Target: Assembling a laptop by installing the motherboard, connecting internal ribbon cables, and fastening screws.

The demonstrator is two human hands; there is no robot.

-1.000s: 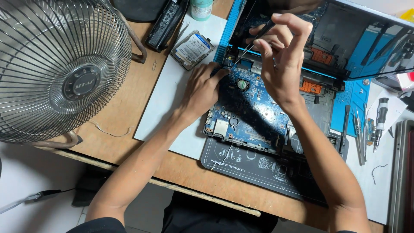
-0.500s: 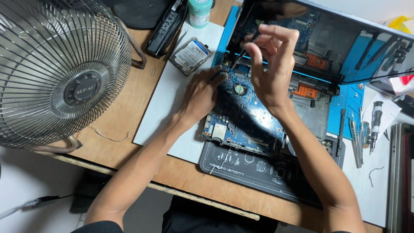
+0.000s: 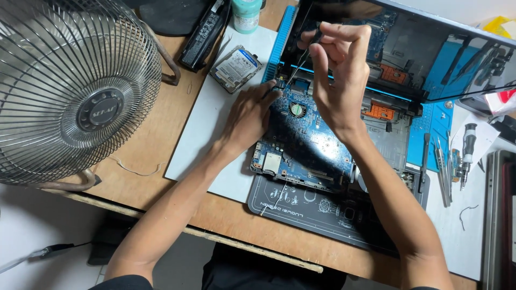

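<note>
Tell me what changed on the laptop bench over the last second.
The right hand shifted slightly leftward over the blue circuit board, its fingers pinching a thin tool whose tip now meets the board's top-left corner. The left hand stayed pressed on that corner. The fan, the hard drive and the screwdrivers stayed put.

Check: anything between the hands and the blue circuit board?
Nothing visible. The left hand rests directly on the blue circuit board at its upper-left corner. The right hand is raised above it, pinching a thin dark tool whose tip points down toward that corner.
</note>
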